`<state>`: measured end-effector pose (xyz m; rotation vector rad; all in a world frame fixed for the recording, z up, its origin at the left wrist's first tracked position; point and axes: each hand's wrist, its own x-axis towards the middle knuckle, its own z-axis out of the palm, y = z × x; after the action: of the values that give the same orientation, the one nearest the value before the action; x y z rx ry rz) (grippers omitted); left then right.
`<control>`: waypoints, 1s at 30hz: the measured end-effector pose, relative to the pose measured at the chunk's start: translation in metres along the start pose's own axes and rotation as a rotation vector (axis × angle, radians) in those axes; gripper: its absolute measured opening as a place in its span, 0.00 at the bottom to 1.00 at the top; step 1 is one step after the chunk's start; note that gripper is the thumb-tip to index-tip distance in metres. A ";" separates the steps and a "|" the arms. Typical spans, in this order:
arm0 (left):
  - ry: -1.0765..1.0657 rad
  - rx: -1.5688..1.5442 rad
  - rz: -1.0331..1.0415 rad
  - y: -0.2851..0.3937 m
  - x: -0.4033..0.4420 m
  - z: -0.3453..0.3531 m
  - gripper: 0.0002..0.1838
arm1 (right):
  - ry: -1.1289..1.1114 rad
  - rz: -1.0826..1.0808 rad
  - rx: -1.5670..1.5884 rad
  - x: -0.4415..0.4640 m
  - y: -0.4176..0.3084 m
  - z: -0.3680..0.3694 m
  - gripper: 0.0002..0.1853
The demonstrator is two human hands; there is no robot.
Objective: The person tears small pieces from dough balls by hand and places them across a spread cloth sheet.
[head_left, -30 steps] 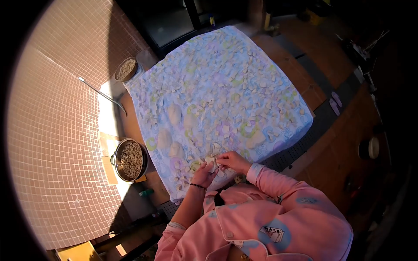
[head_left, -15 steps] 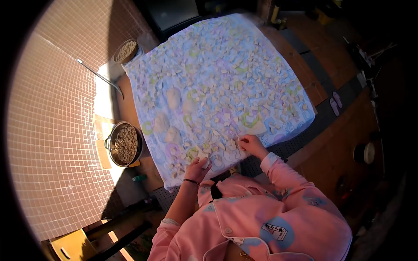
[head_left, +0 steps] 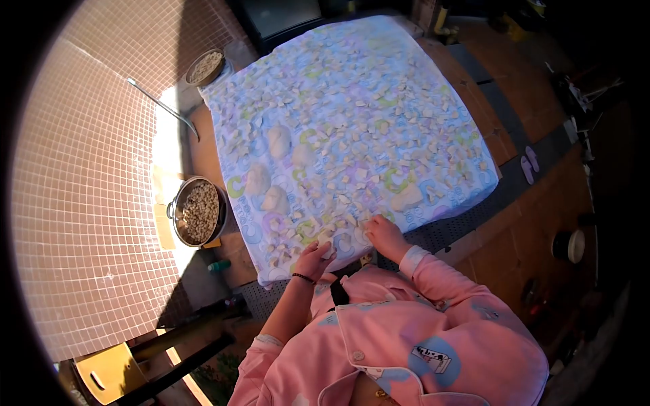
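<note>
A patterned cloth [head_left: 298, 260] covers the large table, and many small pale pieces lie scattered over it. At the near edge my left hand [head_left: 313, 260] is closed around a pale dough-like lump [head_left: 327, 252]. My right hand [head_left: 384, 237] is just to its right, low over the cloth, fingers bent together; anything between its fingertips is too small to make out. Several larger pale lumps rest on the cloth, one [head_left: 278, 143] at the left and another [head_left: 407, 197] to the right of my hands.
Left of the table stands a metal pot [head_left: 175, 215] of small pale pieces. A round basket [head_left: 205, 68] sits by the far left corner. Slippers [head_left: 527, 169] and a white-rimmed container [head_left: 576, 246] are on the floor at the right. A yellow stool [head_left: 112, 373] shows at lower left.
My right hand moved right, away from my left hand, then slightly back toward it. My left hand keeps hold of the lump. The camera view has shifted.
</note>
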<state>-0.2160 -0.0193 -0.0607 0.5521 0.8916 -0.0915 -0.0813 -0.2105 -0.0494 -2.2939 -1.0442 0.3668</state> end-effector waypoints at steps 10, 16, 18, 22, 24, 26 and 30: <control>-0.126 0.087 0.035 -0.009 0.003 0.004 0.23 | -0.398 0.355 0.976 0.027 -0.033 0.020 0.12; -0.089 0.038 -0.017 -0.001 -0.004 0.007 0.13 | -0.456 0.587 1.269 0.030 -0.037 0.010 0.11; -0.036 0.047 0.002 0.005 -0.007 0.010 0.14 | -0.430 0.508 1.235 0.033 -0.026 0.023 0.11; 0.084 0.045 0.097 0.013 -0.006 -0.008 0.14 | -0.151 0.174 0.367 0.037 -0.020 0.021 0.10; 0.061 0.058 0.147 0.013 -0.006 -0.022 0.15 | -0.120 0.049 0.295 0.032 -0.021 0.030 0.08; 0.110 0.080 0.154 0.011 -0.007 -0.032 0.16 | -0.087 -0.073 0.225 0.026 -0.024 0.040 0.07; 0.161 0.070 0.138 0.001 -0.013 -0.043 0.16 | -0.145 -0.216 0.056 0.023 -0.034 0.054 0.05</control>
<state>-0.2543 0.0013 -0.0721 0.6922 1.0072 0.0476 -0.1113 -0.1536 -0.0711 -2.1047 -1.3227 0.4723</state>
